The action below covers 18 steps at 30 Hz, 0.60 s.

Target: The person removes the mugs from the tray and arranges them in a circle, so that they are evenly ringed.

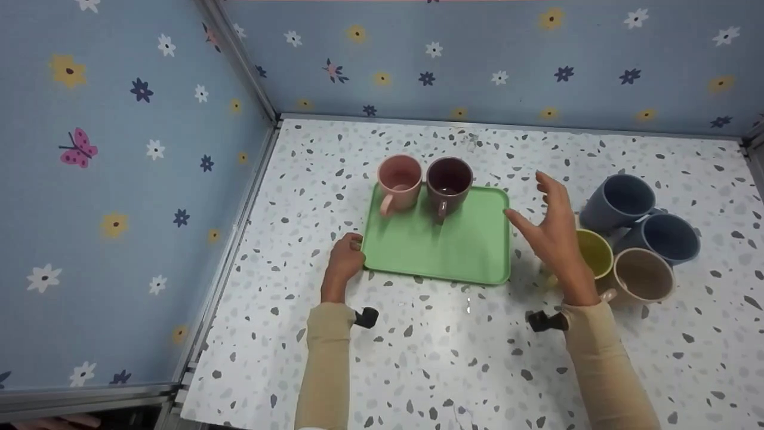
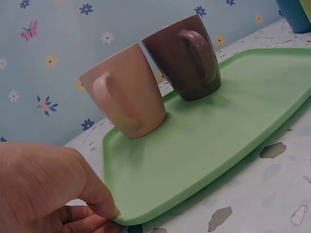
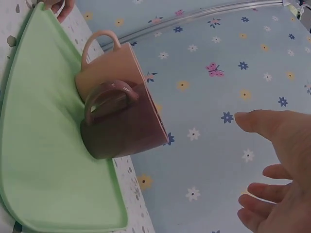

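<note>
Table (image 1: 418, 358): white and speckled, under everything.
Tray (image 1: 471, 251): green, flat, mid-table, its long axis running side to side before the person; bare along the near side and right end.
Right side: four upright mugs stand crowded, well apart from the tray: rear blue mug (image 1: 621, 200), front blue mug (image 1: 665, 239), beige mug (image 1: 643, 279) nearest the person, yellow mug (image 1: 598, 255) partly behind the wrist.
Right hand (image 1: 556, 236): between tray and crowded mugs, nearer to both than the left to the latter; thumb and fingers spread apart, holding nothing. The tray's right end lies just left of the thumb tip; the four mugs lie right and nearer the person.
Left hand (image 1: 346, 260): at the tray's near left corner, thumb and fingers pinching its rim.
Pink mug (image 1: 401, 182): upright at the tray's far left.
Plum mug (image 1: 449, 182): upright just right of pink.
Handles: pink handle (image 1: 387, 205) and plum handle (image 1: 442, 209) both face the near side.
</note>
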Each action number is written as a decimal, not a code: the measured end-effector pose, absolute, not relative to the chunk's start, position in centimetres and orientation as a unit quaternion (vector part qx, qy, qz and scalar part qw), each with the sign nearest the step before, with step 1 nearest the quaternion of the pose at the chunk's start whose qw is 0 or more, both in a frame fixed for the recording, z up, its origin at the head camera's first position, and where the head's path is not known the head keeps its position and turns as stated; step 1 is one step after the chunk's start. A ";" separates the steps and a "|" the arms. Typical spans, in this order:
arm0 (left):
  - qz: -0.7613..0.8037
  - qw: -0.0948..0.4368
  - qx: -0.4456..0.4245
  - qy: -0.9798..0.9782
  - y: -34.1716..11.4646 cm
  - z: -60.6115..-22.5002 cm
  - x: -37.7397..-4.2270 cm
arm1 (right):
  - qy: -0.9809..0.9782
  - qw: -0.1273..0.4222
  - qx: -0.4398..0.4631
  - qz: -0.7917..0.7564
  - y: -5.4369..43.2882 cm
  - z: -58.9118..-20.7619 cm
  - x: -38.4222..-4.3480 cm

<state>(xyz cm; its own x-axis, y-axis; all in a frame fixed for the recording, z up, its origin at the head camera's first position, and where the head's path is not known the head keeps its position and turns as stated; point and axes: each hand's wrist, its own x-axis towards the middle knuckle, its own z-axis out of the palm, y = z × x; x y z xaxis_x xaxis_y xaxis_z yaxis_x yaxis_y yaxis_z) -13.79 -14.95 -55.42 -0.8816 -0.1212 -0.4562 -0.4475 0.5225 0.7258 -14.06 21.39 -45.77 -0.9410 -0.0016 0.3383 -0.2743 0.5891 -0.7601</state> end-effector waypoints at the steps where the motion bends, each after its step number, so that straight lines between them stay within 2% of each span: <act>1: 0.460 0.179 -0.166 0.854 -15.0 -55.5 -13.8 | -0.877 0.152 0.085 0.448 21.2 -45.7 -14.2; 11: 0.457 0.169 -0.165 0.857 -15.0 -55.4 -13.9 | -0.872 0.128 0.136 0.453 18.5 -45.6 -16.7; 18: 0.462 0.165 -0.163 0.856 -15.0 -55.4 -13.8 | -0.876 0.077 0.138 0.456 16.7 -47.3 -18.5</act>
